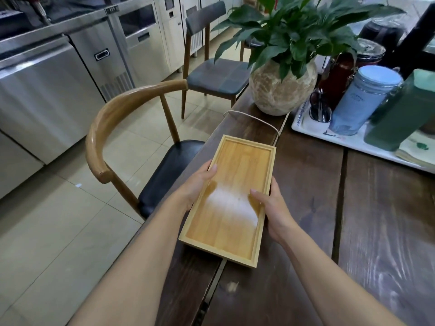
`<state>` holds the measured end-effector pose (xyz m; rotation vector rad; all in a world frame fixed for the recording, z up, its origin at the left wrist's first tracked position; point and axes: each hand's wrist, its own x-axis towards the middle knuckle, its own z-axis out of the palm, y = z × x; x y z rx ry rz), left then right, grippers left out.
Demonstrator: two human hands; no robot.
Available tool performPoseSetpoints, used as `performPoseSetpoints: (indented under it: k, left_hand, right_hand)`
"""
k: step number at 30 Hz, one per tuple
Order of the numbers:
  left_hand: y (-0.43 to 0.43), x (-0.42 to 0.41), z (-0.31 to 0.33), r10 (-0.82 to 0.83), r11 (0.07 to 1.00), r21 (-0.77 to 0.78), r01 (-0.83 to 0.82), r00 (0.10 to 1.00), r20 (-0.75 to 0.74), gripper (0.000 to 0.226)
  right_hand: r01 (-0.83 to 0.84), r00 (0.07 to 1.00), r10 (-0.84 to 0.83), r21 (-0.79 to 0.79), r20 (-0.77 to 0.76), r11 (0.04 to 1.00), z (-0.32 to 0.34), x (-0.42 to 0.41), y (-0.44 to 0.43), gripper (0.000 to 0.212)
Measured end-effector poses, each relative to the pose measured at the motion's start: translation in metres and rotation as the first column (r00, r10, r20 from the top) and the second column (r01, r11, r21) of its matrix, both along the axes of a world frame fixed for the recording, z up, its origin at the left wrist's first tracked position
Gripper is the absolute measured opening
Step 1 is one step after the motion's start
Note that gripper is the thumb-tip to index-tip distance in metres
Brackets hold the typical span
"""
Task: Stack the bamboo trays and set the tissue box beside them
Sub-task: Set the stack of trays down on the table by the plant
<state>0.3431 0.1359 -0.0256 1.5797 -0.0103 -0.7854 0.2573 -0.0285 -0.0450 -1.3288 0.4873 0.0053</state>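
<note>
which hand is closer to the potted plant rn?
Left, narrowly. The left hand grips the bamboo tray's left edge, slightly further up the table toward the potted plant. The right hand holds the tray's right edge, a bit nearer the person.

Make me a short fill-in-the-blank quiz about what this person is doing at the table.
1. The bamboo tray is held by ____ hands, the left hand and the right hand, one on each long side.
2. The inside of the tray is ____.
3. Beyond the tray on the wooden table stands a potted ____ in a round vase.
4. The chair nearest the tray has a ____ seat.

Missing words: two; empty; plant; black
</note>
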Motion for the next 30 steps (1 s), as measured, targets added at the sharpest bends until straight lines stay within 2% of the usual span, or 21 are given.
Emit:
performPoseSetpoints:
  k: [5,10,16,22,30]
  left_hand:
    - [-0.027,-0.007,-0.001,-0.078,0.997,-0.005,0.078,0.997,0.017,0.028]
    - [-0.059,-0.017,0.005,-0.14,0.989,0.057,0.136,0.987,0.073,0.048]
    - [-0.09,-0.031,0.008,-0.191,0.98,0.076,0.186,0.979,0.068,0.055]
    - [-0.106,-0.042,-0.002,-0.222,0.973,0.084,0.217,0.973,0.065,0.067]
    - [-0.112,-0.041,-0.004,-0.191,0.979,0.088,0.186,0.98,0.053,0.074]
  right_hand:
    - [0.08,0.997,-0.08,0.0,-0.012,0.997,-0.001,-0.015,-0.018,0.057]
    - [0.138,0.989,-0.139,-0.016,-0.055,0.99,-0.001,-0.03,-0.046,0.057]
    - [0.182,0.978,-0.187,-0.06,-0.088,0.981,0.003,-0.046,-0.074,0.053]
    - [0.246,0.958,-0.267,-0.178,-0.103,0.953,0.01,-0.057,-0.091,0.044]
    - [0.267,0.952,-0.286,-0.159,-0.11,0.95,0.011,-0.048,-0.092,0.045]
